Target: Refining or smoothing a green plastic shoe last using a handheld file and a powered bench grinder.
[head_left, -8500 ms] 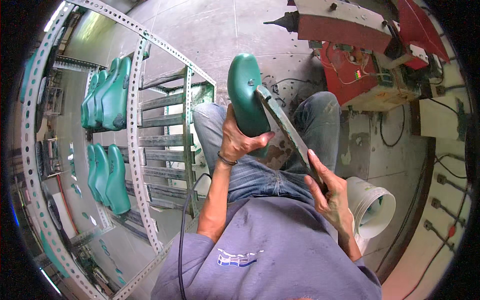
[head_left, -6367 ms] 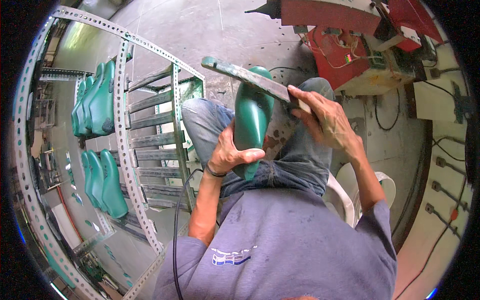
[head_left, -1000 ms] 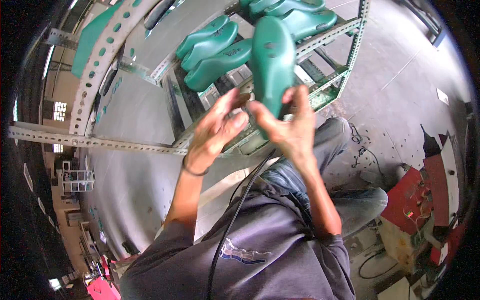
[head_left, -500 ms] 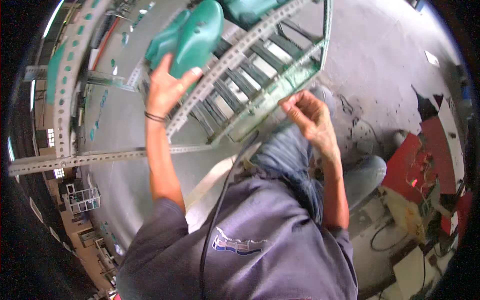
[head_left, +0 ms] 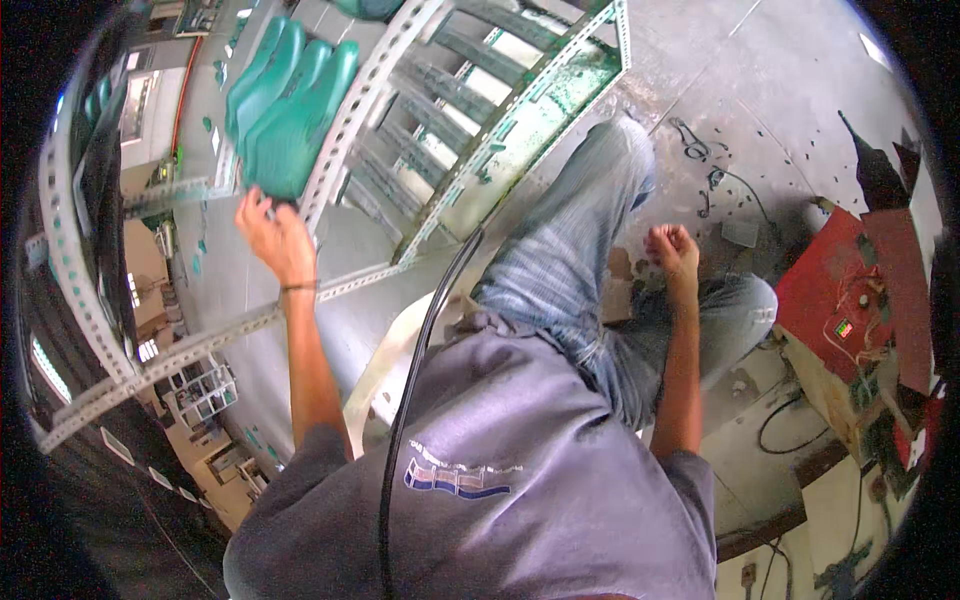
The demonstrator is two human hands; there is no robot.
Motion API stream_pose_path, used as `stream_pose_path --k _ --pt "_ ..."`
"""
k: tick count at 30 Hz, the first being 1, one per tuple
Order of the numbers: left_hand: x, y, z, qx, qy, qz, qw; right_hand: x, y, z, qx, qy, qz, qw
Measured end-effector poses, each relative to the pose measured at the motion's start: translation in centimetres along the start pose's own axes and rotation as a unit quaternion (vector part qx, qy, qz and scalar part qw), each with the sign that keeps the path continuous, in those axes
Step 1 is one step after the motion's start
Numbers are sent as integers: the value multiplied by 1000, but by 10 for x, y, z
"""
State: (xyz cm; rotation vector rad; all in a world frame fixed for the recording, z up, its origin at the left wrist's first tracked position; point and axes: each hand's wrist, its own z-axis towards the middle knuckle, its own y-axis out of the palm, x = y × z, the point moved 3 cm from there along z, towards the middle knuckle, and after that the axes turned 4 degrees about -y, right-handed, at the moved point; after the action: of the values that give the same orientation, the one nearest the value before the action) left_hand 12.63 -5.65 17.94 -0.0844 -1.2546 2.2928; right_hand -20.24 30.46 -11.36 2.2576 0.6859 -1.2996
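My left hand (head_left: 268,228) reaches up to the metal rack (head_left: 420,150), its fingertips against the lower end of a green shoe last (head_left: 300,120). That last lies on a shelf beside two more green lasts (head_left: 255,85). I cannot see the fingers wrapped around it. My right hand (head_left: 672,250) hangs as a closed fist over my right knee, with nothing in it. I sit in blue jeans (head_left: 580,260) and a grey shirt on a white plastic chair (head_left: 385,360).
The slotted-angle rack fills the upper left, with bare slatted shelves (head_left: 500,80) toward the middle. A black cable (head_left: 405,400) runs down my chest. A red machine (head_left: 850,300) with wires stands at the right on the stained concrete floor (head_left: 760,130).
My left hand has carried the green last to the rack shelf and set it beside the others. My right hand has dropped from the rack to my knee and closed into a fist.
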Motion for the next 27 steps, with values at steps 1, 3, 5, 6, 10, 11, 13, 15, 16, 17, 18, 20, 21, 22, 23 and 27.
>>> stream_pose_path --k 1,3,5,6,10,11,13,15,16,17,18,20,21,22,23,27 --pt "6 1 -2 10 8 3 1000 22 -9 0 48 20 -1 999" --pt "8 -3 -7 -2 19 34 999 38 -9 -3 48 -76 -39 995" --pt "0 -12 -11 -55 6 52 997 40 -4 -16 45 -77 -25 996" --pt "1 -10 -11 -87 -9 40 995 46 -7 -18 51 -61 -13 997" --pt "-2 -6 -10 -128 -56 10 990 0 -9 -18 64 60 140 986" --pt "4 0 -9 -131 -72 -12 989 -3 -17 -19 77 60 130 987" --pt "-9 2 -8 -176 -101 -22 979 -16 -29 -23 87 28 35 995" --pt "-3 -7 -9 -169 -110 -4 979 -74 -22 -40 69 56 17 996" --pt "5 -12 -6 -162 -110 14 981 -108 -17 -53 56 83 5 995" --pt "20 -36 -15 -134 84 18 987 -136 -17 -64 52 70 -25 996" --pt "42 -57 -14 -146 -8 -19 989 -159 -22 -73 49 93 -57 993" --pt "129 -117 -16 -284 -102 -252 919 -198 -34 -85 37 37 -85 995" --pt "176 -152 -13 -367 -166 -362 841 -217 -39 -90 30 32 -123 991" --pt "189 -148 -41 -333 -111 -557 753 -244 -38 -95 22 21 -164 986" --pt "281 -188 19 -470 -40 -489 734 -257 -48 -98 42 25 -158 986" --pt "394 -249 109 -215 121 -788 564 -325 -63 -98 25 -16 -212 977"
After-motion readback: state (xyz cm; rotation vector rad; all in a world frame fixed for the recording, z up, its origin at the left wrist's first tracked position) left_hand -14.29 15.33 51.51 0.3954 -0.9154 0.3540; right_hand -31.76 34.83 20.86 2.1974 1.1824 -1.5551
